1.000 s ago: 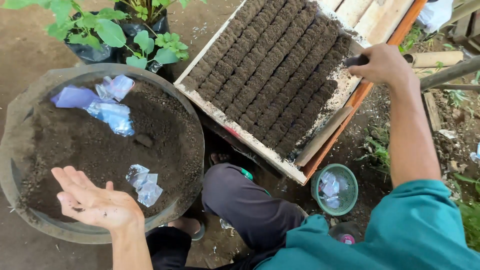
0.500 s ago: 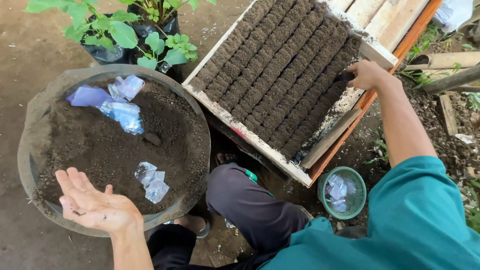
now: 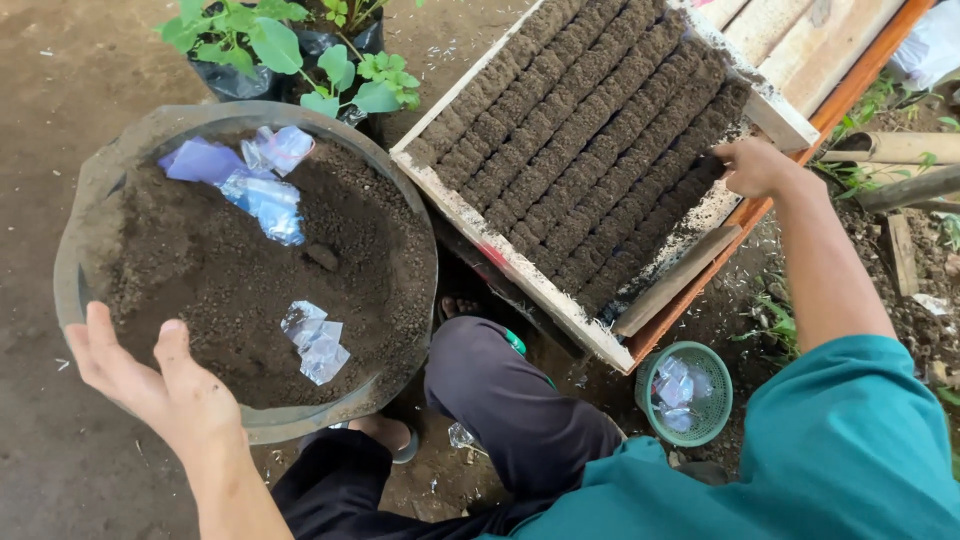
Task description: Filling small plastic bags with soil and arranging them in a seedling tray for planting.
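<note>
My left hand [image 3: 150, 375] hovers palm up with fingers spread over the near rim of a wide round basin [image 3: 90, 230] full of dark soil, holding nothing. Small clear plastic bags [image 3: 315, 340] lie on the soil near it, and more bags [image 3: 250, 180] lie at the far side. My right hand [image 3: 755, 165] is closed at the right edge of a white wooden tray [image 3: 500, 260] packed with rows of small soil-filled bags [image 3: 590, 130]; it seems to pinch one of them, though the fingers hide it.
A small green basket [image 3: 690, 395] with plastic bags sits on the ground by my knee. Potted green plants [image 3: 300, 50] stand behind the basin. Wooden planks and an orange board [image 3: 820, 50] lie under the tray. Bamboo pieces [image 3: 900, 150] lie at the right.
The view has shifted, and my right hand has lowered along the tray's right edge. My left hand has stayed open over the basin rim.
</note>
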